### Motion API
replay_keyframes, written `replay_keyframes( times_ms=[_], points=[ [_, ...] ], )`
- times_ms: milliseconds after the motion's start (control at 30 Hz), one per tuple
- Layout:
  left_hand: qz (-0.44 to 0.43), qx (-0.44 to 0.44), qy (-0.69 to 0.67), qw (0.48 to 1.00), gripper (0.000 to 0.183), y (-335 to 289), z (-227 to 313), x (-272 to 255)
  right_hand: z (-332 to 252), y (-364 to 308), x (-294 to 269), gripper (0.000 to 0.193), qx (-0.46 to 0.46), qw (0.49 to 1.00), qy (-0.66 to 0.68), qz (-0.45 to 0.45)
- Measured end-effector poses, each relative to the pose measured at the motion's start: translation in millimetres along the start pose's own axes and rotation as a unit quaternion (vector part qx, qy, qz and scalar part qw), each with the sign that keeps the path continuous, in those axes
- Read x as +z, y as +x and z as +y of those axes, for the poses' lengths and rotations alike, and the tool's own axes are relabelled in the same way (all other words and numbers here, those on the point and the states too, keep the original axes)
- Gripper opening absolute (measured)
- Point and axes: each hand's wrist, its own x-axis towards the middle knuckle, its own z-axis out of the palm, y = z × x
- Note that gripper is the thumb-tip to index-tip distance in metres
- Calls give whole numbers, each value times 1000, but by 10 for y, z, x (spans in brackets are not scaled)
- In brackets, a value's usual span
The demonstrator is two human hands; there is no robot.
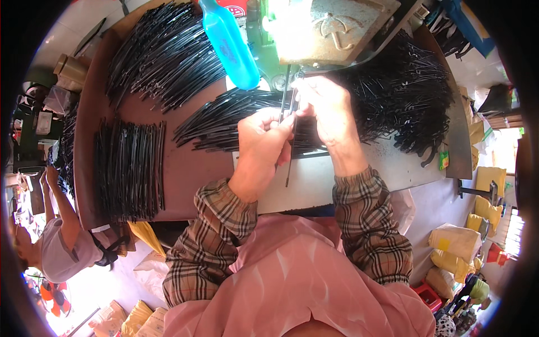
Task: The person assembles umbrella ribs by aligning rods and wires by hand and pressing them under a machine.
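Observation:
Both my hands are raised in front of the machine head, below its bright lamp. My left hand [263, 135] is closed, pinching thin black rods [288, 174] that slant up toward the machine. My right hand [325, 104] is closed beside it, fingertips on the upper part of a thin black rod just under the machine's edge. How many rods are in my fingers I cannot make out. Behind my left hand lies a loose bundle of similar black rods [210, 121]. The rusty metal machine head [337, 33] carries a raised umbrella shape.
A blue bottle-shaped thing [230, 48] hangs left of the lamp [289, 25]. More black rods lie in a pile [163, 53] at the back left, a row [129, 168] at the near left and a heap [407, 90] at right. Another person [59, 247] is at the left.

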Motion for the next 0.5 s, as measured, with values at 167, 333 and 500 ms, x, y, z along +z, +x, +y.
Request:
replay_keyframes(
  times_ms=[167, 333, 500],
  points=[
    [-3, 1, 13, 1000, 14, 24, 3, -25, 34, 23, -32, 12, 12, 1000, 3, -10],
    [2, -13, 27, 1000, 15, 21, 14, -28, 21, 28, -48, 13, -1, 999, -6, -41],
    [4, -23, 36, 999, 14, 13, 47, -29, 74, 37, -70, 12, 20, 999, 10, -34]
  ],
)
